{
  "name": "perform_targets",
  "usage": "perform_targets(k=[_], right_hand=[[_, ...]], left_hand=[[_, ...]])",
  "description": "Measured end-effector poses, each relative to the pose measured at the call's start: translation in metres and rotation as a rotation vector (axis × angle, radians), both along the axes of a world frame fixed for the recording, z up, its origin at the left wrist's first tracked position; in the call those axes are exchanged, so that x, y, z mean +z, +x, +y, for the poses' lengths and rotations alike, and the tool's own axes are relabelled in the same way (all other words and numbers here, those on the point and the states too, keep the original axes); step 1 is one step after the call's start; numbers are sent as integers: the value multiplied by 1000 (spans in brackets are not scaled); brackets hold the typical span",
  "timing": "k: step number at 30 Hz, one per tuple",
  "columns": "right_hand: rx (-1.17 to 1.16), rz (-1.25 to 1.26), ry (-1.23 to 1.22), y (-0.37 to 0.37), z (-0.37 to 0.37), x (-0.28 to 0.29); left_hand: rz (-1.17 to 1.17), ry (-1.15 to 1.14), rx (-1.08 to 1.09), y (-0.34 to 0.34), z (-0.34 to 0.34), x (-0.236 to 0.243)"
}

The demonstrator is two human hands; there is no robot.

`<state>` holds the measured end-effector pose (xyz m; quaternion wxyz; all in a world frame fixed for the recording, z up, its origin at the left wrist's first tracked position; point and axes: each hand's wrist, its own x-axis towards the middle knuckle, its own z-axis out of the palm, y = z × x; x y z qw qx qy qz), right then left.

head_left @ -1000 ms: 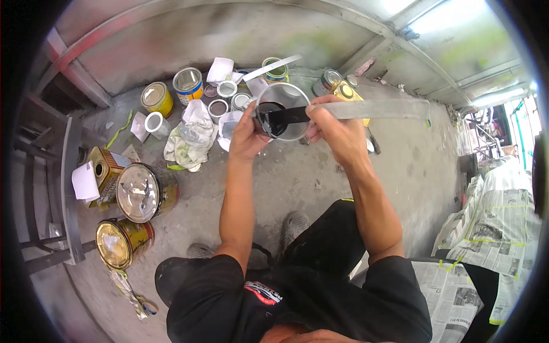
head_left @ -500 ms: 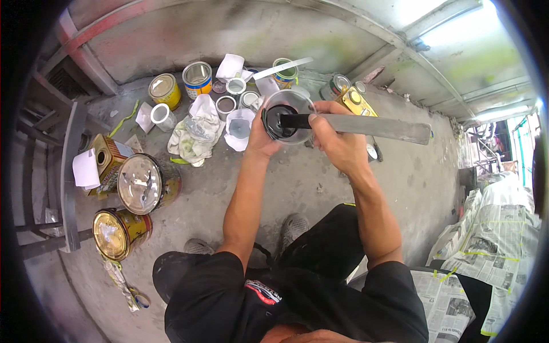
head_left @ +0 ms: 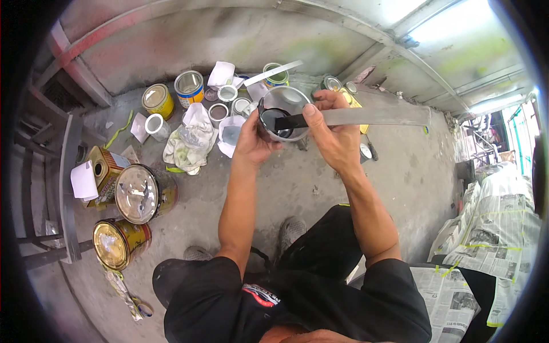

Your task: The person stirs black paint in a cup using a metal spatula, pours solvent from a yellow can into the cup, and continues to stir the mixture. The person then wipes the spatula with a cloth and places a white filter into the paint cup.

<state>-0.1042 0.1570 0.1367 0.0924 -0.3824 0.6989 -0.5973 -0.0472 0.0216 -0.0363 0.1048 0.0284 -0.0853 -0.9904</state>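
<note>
My left hand is wrapped round a clear plastic cup with black paint in its bottom. The cup is tilted, and its open mouth shows toward me. My right hand grips a long flat metal stirring stick near the cup's rim, thumb on top. The stick's black-coated end reaches into the cup at the paint, while its bare grey end points out to the right. Both hands are held above the concrete floor.
Paint cans, small cups and a crumpled cloth stand and lie along the far wall. At the left are a large lidded can, a gold-lidded can and a rectangular tin. Newspaper-covered panels are at the right.
My left hand and the cup have shifted slightly left. The cup is tilted a little differently, and my right hand has moved slightly along with the stick.
</note>
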Motion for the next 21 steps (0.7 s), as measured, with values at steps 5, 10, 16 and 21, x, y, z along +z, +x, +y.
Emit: perform_targets(k=[5,10,16,21], right_hand=[[-70,-20,-21,-4,4,1],[-160,-65,-264,7,-4,2],[-207,277,-374,-2,9,-4],[-141,819,315,11,11,20]], left_hand=[[92,46,50,16,-4,23],[179,144,8,17,-12,28],[147,160,56,17,-14,33],[67,86,109,18,-17,34]])
